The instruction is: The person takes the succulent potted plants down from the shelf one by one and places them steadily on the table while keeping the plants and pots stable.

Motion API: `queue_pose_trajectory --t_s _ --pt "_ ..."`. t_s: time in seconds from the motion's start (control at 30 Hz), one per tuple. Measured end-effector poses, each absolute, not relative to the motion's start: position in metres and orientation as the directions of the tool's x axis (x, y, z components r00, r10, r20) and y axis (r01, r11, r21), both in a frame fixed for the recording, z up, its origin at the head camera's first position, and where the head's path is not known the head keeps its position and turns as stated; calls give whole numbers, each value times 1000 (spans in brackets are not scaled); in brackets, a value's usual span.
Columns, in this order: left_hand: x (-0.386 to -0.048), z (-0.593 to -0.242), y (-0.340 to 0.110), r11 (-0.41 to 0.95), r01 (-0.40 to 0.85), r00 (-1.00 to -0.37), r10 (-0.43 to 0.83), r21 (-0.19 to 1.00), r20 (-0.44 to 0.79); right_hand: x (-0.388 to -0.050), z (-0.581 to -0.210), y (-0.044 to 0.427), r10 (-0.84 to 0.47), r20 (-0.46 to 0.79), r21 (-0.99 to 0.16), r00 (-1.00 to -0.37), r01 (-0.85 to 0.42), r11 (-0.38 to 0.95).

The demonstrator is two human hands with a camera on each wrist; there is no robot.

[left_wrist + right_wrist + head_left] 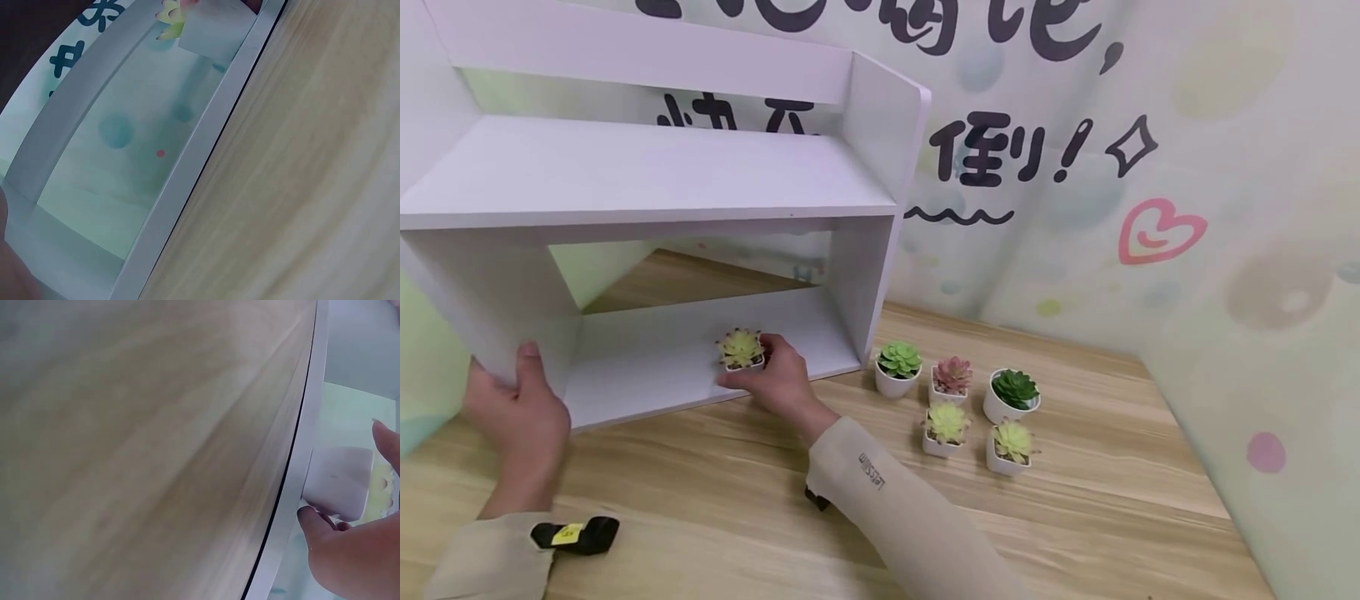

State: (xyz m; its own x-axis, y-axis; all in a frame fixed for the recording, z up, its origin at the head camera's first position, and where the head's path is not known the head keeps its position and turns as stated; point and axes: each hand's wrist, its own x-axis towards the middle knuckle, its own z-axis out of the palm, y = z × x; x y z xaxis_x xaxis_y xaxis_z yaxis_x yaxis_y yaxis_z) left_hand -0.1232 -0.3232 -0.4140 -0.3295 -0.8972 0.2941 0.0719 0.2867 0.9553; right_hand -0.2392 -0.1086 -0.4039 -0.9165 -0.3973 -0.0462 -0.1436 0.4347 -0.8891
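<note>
A small yellow-green potted succulent (741, 348) in a white square pot is on the lower board of a white shelf unit (647, 218). My right hand (778, 375) holds it with fingers and thumb about the pot. From close by, the right wrist view shows the white pot (339, 482) between thumb and fingers, at the board's front edge. My left hand (523, 412) grips the front edge of the shelf's left side panel, its thumb on the inner face and the other fingers partly hidden behind. Part of the pot (215, 28) appears at the top of the left wrist view.
Right of the shelf, several potted succulents stand on the wooden table (1120, 467): a bright green one (898, 367), a reddish one (951, 382), a dark green one (1013, 393) and two yellow-green ones. A printed wall covering (1045, 275) rises behind the table.
</note>
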Motion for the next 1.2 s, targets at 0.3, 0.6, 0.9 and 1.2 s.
queue_pose_trajectory --t_s 0.3,0.6,0.9,1.2 --pt "-123 -415 -324 263 49 -335 -904 963 264 -240 -404 -115 -339 -36 -854 -940 -147 498" --pt "-125 -414 -323 260 34 -335 -907 965 256 -242 -398 -103 -309 -28 -843 -951 -144 518" --pt "-126 -414 -323 273 34 -310 -912 961 270 -239 -389 -92 -309 16 -823 -951 -188 536" --pt "-126 -413 -324 284 15 -286 -918 959 276 -229 -386 -73 -304 39 -809 -952 -209 549"
